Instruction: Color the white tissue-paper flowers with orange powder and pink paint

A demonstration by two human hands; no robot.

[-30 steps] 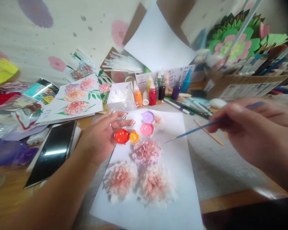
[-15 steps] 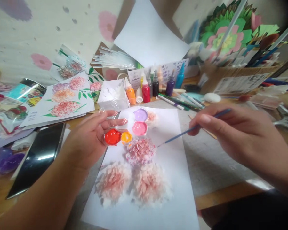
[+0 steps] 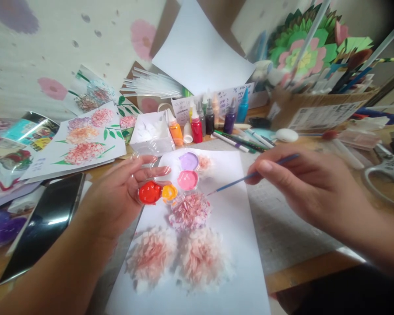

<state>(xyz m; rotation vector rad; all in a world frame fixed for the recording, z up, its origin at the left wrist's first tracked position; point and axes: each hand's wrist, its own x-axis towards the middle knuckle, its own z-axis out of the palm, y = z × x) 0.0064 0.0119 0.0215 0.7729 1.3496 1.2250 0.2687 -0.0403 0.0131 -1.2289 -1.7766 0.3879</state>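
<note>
My left hand [image 3: 118,190] holds a clear plastic paint palette [image 3: 188,180] whose round wells carry red, orange-yellow, pink and lilac paint. Between the thumb and fingers of my right hand [image 3: 290,179] is a thin blue paintbrush [image 3: 234,181]. Its tip is near the upper right edge of a ruffled pink flower [image 3: 190,211]; whether it touches I cannot tell. That flower, with purple-pink edges, sits on a white sheet of paper [image 3: 230,302]. Below it are two paler flowers, one at left [image 3: 152,258] and one at right [image 3: 202,260]. A smaller peach flower [image 3: 205,162] shows behind the palette.
Paint bottles, among them orange [image 3: 175,130] and red [image 3: 196,127], stand behind the paper beside a white box [image 3: 151,135]. At left are a flower painting [image 3: 87,140] and a black phone-like slab [image 3: 47,223]. Scissors [image 3: 385,175] and a cardboard box of brushes [image 3: 325,111] are at right.
The view has shifted slightly. My right hand and the brush have moved a little left and up, bringing the tip closer to the palette's pink well. My left hand still holds the palette.
</note>
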